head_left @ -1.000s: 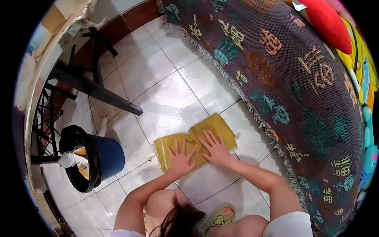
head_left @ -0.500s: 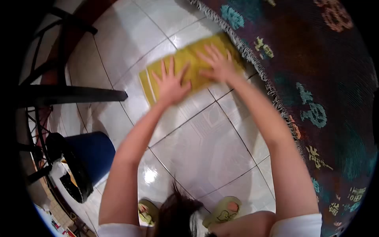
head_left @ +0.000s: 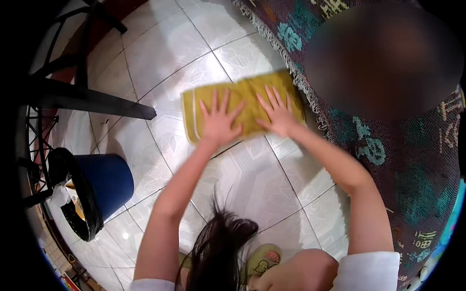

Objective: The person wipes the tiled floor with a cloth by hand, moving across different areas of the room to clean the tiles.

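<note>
While both palms press on it, a yellow cloth (head_left: 249,99) lies spread flat on the tiled floor (head_left: 247,169), a pale stripe running down near its left end. The left hand (head_left: 218,124) rests on the cloth's left half with its fingers fanned wide, and the right hand (head_left: 280,117) lies on the right half, its fingers spread as well; neither grips anything. At its right end the cloth meets the fringe (head_left: 310,99) of a dark patterned cover (head_left: 374,174); whether any of it slips beneath, I cannot tell. A blurred oval hides part of that cover. Left of the cloth and apart from it, a black leg (head_left: 124,104) of some furniture points toward it, and below that leg is a blue bin (head_left: 109,182) with a black liner (head_left: 92,220) and some wrappers inside. Nearest the camera are dark hair (head_left: 213,247), a green slipper (head_left: 259,264) and a white sleeve (head_left: 369,271).
</note>
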{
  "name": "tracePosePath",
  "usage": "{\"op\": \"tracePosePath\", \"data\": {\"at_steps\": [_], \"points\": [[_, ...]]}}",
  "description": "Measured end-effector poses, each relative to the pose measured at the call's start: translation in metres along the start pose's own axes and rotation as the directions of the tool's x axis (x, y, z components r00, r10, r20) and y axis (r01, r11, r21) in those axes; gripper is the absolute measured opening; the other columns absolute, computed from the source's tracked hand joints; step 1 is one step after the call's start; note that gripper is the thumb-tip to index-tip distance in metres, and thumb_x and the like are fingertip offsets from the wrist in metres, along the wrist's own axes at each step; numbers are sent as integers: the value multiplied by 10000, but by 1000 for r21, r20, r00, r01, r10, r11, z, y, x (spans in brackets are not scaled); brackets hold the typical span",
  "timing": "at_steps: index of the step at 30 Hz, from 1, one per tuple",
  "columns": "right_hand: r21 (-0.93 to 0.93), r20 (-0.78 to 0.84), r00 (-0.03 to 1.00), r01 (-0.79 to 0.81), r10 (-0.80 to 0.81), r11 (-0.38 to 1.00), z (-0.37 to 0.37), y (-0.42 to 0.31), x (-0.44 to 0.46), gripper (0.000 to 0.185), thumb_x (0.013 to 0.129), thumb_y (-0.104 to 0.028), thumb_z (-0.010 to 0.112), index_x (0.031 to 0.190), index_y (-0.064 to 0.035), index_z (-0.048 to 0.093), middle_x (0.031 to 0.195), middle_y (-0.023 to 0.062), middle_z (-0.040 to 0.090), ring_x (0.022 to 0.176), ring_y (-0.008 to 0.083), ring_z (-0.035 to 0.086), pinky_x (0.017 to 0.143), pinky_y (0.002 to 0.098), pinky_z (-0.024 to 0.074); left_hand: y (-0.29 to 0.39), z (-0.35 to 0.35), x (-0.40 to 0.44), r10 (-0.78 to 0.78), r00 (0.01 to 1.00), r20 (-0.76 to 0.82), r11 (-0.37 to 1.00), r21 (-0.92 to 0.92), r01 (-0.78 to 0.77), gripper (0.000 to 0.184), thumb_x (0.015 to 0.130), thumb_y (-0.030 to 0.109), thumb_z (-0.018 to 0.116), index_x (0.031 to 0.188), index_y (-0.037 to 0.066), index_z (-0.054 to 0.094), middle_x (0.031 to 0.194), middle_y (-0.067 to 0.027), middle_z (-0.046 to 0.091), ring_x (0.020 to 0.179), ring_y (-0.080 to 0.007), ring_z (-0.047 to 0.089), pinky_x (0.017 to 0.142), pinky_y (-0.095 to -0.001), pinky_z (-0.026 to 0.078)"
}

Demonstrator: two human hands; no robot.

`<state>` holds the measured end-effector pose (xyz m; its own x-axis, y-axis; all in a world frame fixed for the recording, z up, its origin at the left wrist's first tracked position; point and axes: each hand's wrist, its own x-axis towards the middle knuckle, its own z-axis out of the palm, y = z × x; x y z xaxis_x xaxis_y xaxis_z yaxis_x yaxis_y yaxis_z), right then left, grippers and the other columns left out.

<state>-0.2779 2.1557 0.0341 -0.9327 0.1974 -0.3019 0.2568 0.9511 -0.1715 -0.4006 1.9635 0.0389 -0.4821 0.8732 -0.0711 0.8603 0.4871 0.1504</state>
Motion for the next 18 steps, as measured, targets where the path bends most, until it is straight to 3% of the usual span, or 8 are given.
{"op": "tracePosePath", "data": {"at_steps": [3,8,11,14,18], "points": [[46,-35,998,53,-52,998,23,-21,-84,824,880,-599,439,1515,-172,133,1578,137,-9,1455,321,1,1104,632,73,43,-3,-60,49,998,47,996,-78,-45,708,780,512,542,1444,410,317,1575,-142,82,1435,-425,18,1034,-739,-3],[191,-40,999,7,1,982,47,-56,-180,767,836,-463,570,1478,-154,285,1561,156,122,1443,336,89,1083,652,82,93,15,-141,42,997,67,980,-198,-28,703,741,470,573,1415,397,390,1570,-142,122,1435,-416,57,1029,-735,9],[203,-101,991,-63,85,977,51,-68,-180,750,818,-438,600,1459,-156,332,1557,151,145,1440,333,109,1079,655,84,94,28,-152,-1,1000,13,985,-175,3,719,725,474,585,1414,400,392,1569,-129,138,1436,-399,85,1021,-741,7],[193,-117,989,-68,92,979,49,-67,-170,737,811,-450,606,1449,-175,356,1562,134,141,1441,327,112,1081,655,85,91,16,-141,-14,996,89,984,-173,30,729,713,472,597,1411,396,400,1571,-117,142,1441,-384,84,1030,-730,7],[210,-166,986,42,-7,977,36,-57,-131,727,812,-470,604,1446,-208,364,1567,106,139,1443,307,111,1084,658,81,69,11,-120,-29,995,95,989,-142,42,733,712,455,596,1414,384,398,1572,-114,136,1442,-388,72,1047,-713,1]]}}
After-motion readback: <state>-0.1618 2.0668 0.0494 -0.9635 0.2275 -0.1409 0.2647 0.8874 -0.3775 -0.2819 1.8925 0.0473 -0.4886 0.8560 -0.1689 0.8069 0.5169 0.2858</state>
